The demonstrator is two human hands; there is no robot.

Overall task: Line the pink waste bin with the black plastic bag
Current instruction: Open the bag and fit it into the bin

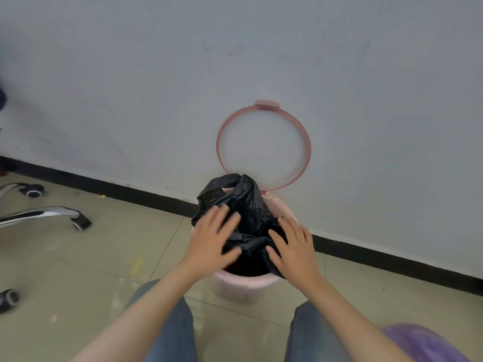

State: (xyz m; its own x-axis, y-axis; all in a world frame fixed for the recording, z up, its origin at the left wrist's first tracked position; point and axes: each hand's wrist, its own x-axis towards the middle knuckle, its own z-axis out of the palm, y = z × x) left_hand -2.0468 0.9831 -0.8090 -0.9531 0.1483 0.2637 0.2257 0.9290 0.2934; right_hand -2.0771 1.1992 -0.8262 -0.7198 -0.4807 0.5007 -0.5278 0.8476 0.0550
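Note:
A round pink waste bin (pixel 243 284) stands on the tiled floor against the wall. Its pink ring-shaped clamp (pixel 219 142) is flipped up and leans on the wall. A crumpled black plastic bag (pixel 245 202) sits in the bin's mouth and bulges above the rim, spilling over the left and right edges. My left hand (pixel 211 241) lies flat on the bag's left side with fingers spread. My right hand (pixel 294 246) rests on the bag's right side, fingers spread too. Neither hand grips a fold that I can see. The bin's dark inside shows between my hands.
The grey wall with a black skirting strip (pixel 392 261) runs right behind the bin. A chrome office-chair base with castors (pixel 78 220) stands at the left. My knees in jeans (pixel 172 333) frame the bin. Something purple (pixel 428 343) lies at the bottom right.

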